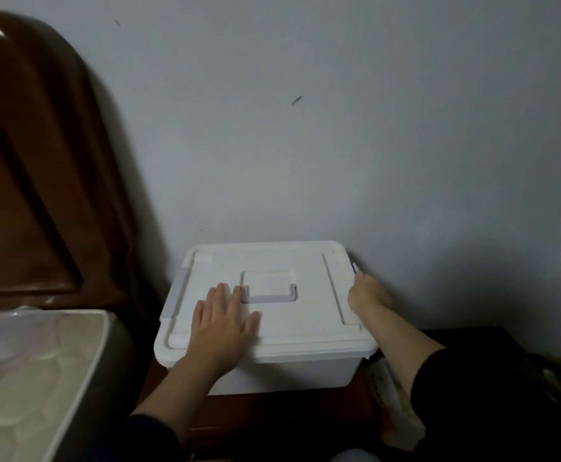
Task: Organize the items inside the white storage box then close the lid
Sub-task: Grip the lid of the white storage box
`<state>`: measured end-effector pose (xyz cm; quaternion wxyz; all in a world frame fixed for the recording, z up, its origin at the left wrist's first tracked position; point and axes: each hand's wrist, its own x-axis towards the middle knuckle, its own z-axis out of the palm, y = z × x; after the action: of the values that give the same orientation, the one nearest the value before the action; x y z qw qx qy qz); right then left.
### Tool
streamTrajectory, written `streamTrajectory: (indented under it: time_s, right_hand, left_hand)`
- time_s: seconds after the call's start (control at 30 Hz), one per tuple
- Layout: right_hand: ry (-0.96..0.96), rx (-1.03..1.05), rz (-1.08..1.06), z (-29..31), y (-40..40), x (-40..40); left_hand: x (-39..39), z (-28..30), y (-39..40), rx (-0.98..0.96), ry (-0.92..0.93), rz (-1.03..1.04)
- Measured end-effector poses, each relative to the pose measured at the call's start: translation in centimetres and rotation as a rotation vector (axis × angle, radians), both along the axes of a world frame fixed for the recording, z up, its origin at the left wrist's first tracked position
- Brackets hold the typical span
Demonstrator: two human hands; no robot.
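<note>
The rectangular white plastic storage box (265,365) sits on a dark wooden bedside stand (272,415) against the wall, its flat white lid (272,328) already seated on top. The left hand (220,328) lies spread and flat on the lid at about eight o'clock from the recessed grey handle (269,296). The right hand (367,296) works at the grey side latch (355,267) at three o'clock, though how its fingers lie there I cannot tell. The contents are hidden. The left latch (175,291) looks down; it seems only this last clip remains.

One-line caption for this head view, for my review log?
Left hand flat on the white storage box's lid, right hand at its right-side grey latch, box on a wooden nightstand.
</note>
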<state>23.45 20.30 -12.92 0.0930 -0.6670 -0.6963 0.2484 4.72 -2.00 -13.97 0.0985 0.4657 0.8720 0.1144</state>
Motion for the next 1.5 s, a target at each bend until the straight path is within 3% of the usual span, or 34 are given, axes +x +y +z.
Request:
streamTrajectory:
  time_s: [0.07, 0.13, 0.2, 0.27, 0.33, 0.4, 0.6, 1.1, 1.3, 1.37, 1.43, 1.47, 1.5]
  right_hand:
    - [-0.008, 0.009, -0.044, 0.1, 0.1, 0.1]
    - [-0.056, 0.165, -0.031, 0.4, -0.9, -0.2]
    - [-0.134, 0.471, 0.197, 0.6, -3.4, -0.9]
    - [-0.054, 0.617, 0.544, 0.4, -5.8, -1.9]
    - [-0.033, 0.464, 0.739, 0.3, -7.0, -2.7]
    - [-0.118, 0.331, 0.811, -0.4, -7.0, -3.3]
    - [-0.173, 0.372, 0.791, -1.4, -6.4, -3.3]
    - [-0.153, 0.345, 0.782, -0.9, -6.9, -3.4]
    - [-0.15, 0.352, 0.786, -0.8, -7.0, -3.4]
    - [-0.156, 0.361, 0.791, -0.9, -7.0, -3.3]
    - [-0.168, 0.379, 0.798, -1.0, -6.9, -3.3]
    - [-0.165, 0.389, 0.799, -1.0, -6.9, -3.3]
    - [-0.15, 0.401, 0.792, -1.0, -6.9, -3.3]
  left_hand:
    - [0.3, -0.2, -0.5, -0.012, 0.048, -0.007]
    - [0.7, 0.0, -0.4, 0.022, 0.053, -0.009]
    - [0.6, 0.3, -0.5, 0.136, 0.039, 0.056]
    - [-0.5, 0.5, -1.1, 0.203, 0.123, 0.226]
    - [-2.2, 0.8, -1.9, 0.156, 0.138, 0.399]
    - [-3.7, 1.2, -2.1, 0.13, -0.033, 0.504]
    - [-6.7, 1.1, -1.3, 0.149, -0.21, 0.643]
    - [-7.0, 1.0, -0.4, 0.181, -0.266, 0.768]
    - [-8.8, 1.9, -0.7, 0.164, -0.427, 0.888]
    - [-7.1, 1.9, -0.6, 0.128, -0.233, 0.857]
    - [-5.2, 1.5, -0.1, 0.081, 0.061, 0.677]
    - [-5.0, 1.1, 0.0, 0.093, 0.148, 0.601]
    - [-5.1, 1.2, 0.1, 0.087, 0.109, 0.561]
